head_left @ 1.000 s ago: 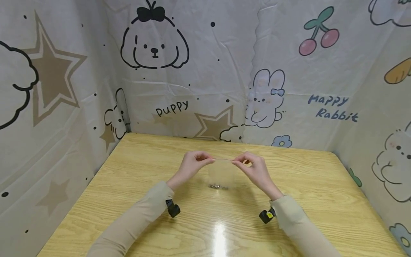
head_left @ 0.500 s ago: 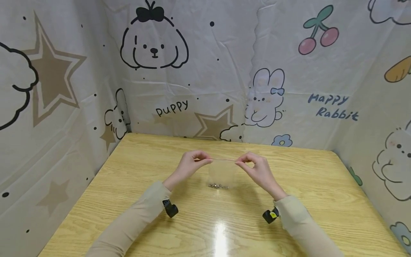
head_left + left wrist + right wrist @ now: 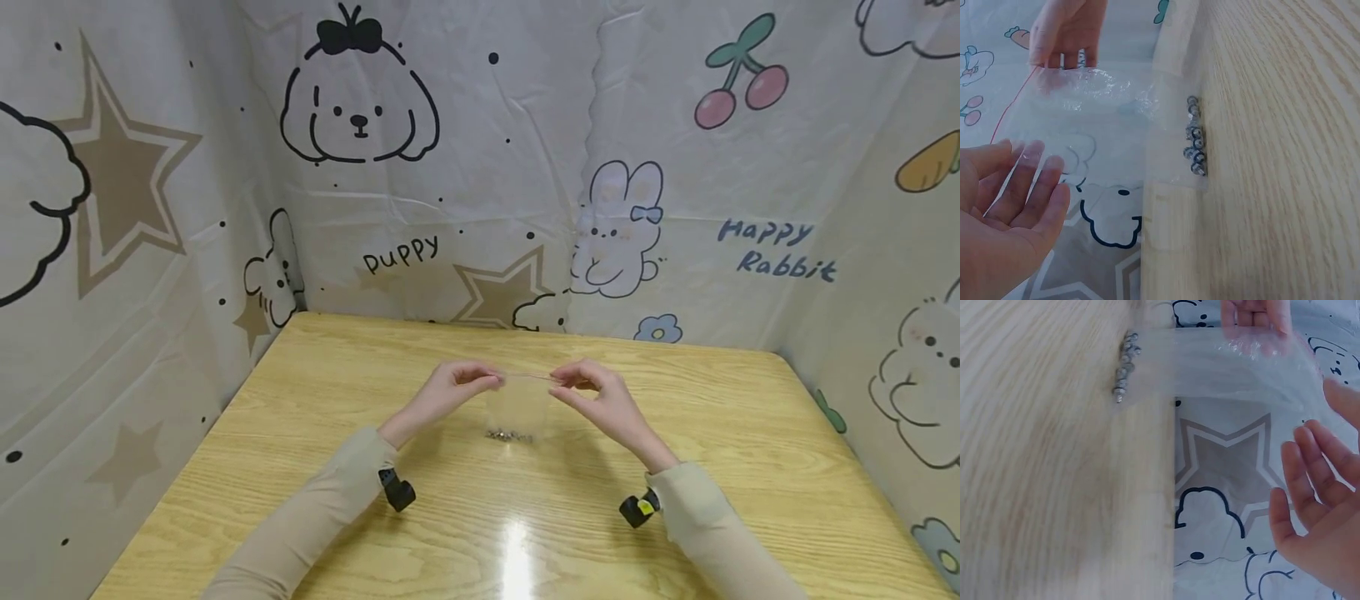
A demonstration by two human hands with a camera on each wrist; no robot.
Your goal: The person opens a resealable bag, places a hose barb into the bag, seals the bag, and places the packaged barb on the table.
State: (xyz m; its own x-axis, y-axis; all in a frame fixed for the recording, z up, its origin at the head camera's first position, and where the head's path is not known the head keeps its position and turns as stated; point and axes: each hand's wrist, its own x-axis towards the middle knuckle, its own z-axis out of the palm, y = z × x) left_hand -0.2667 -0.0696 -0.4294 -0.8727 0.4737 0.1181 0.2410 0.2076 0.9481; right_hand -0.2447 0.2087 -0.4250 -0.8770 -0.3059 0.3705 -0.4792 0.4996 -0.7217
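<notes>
A clear plastic zip bag [image 3: 517, 407] with a red line along its mouth hangs between the two hands, its bottom at the tabletop. Small silver metal pieces [image 3: 1195, 137] lie in a row along its bottom. The left hand [image 3: 446, 396] pinches the mouth's left end between thumb and forefinger. In the left wrist view its other fingers show behind the film. At the right end, the right hand [image 3: 606, 408] has thumb and forefinger on either side of the edge, a narrow gap showing between their tips. Its remaining fingers [image 3: 1300, 469] spread loosely in the right wrist view.
The wooden table [image 3: 337, 358] extends around the bag, with a bright light reflection near its front. Printed cloth [image 3: 480, 167] hangs behind and along both sides. Small black cameras [image 3: 397, 490] are strapped at the wrists over beige sleeves [image 3: 315, 517].
The right hand has slid rightward along the bag's mouth, its thumb and forefinger now slightly parted. The left hand shifted a little left, then back toward the bag. The metal pieces stay at the bottom.
</notes>
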